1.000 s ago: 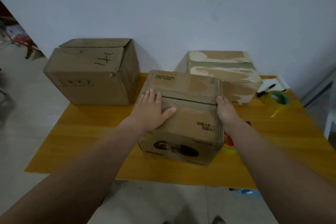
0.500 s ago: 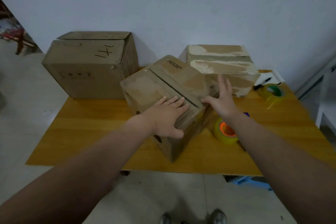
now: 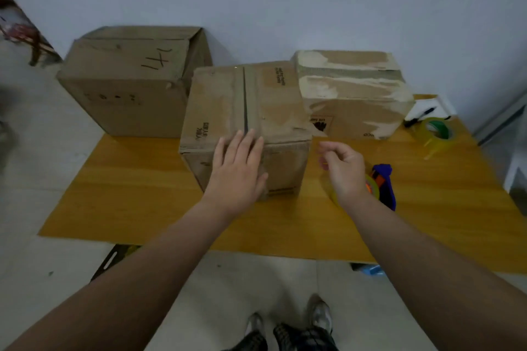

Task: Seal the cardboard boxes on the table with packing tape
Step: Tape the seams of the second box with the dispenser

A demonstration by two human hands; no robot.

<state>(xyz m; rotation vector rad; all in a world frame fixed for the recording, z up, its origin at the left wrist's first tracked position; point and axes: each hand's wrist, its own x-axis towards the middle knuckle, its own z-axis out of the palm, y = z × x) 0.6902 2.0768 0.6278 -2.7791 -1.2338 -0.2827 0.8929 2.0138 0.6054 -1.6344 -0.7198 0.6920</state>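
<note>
Your left hand (image 3: 238, 171) lies flat over the middle box's (image 3: 273, 100) front top edge, fingertips at the seam. Your right hand (image 3: 343, 168), loosely curled, hangs beside it over the blue tape dispenser (image 3: 385, 182) on the worktop (image 3: 137, 194).

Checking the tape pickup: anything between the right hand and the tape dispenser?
Nothing visible. The right hand hovers right over the tape dispenser, hiding part of its roll. The box, under the left hand, sits to the left, off that path.

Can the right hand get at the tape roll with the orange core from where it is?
Probably yes: the right hand hovers just above the tape roll, with nothing between them.
</note>
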